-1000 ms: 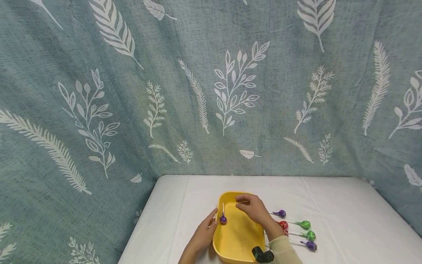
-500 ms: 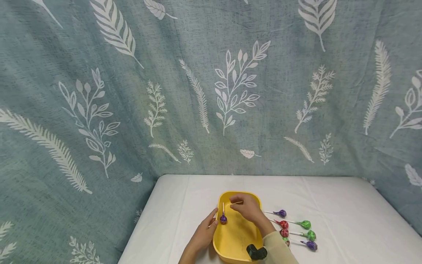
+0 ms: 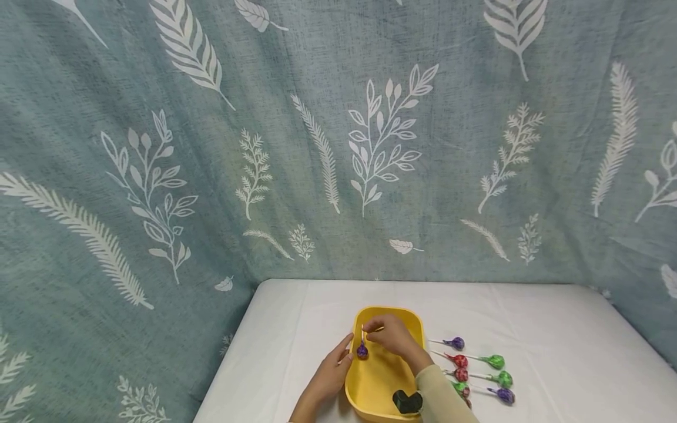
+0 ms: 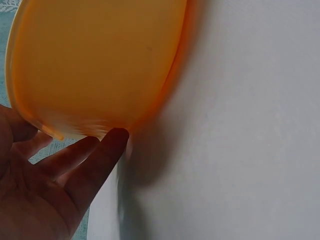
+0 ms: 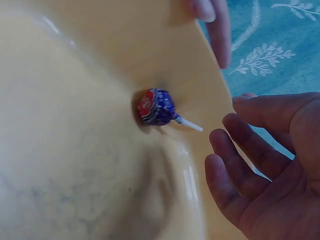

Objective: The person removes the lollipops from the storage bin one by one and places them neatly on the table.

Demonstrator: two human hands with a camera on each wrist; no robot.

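Note:
A yellow tray sits on the white table, with one purple-and-red wrapped lollipop lying along its left inner wall. My left hand holds the tray's left side, fingers against the outer wall and thumb at the rim; the left wrist view shows these fingers on the wall. Over the tray, my right hand has its fingertips close to the lollipop's white stick. In the right wrist view its fingers are loosely bent with nothing between them, just beside the stick end.
Several lollipops lie right of the tray: purple ones, green ones and red ones. Partly behind the right sleeve lie more wrapped heads. A leaf-patterned curtain stands behind the table.
My right hand has moved left across the tray, closer to the lollipop's stick. More lollipops show beside the right forearm. The left hand keeps its place on the tray.

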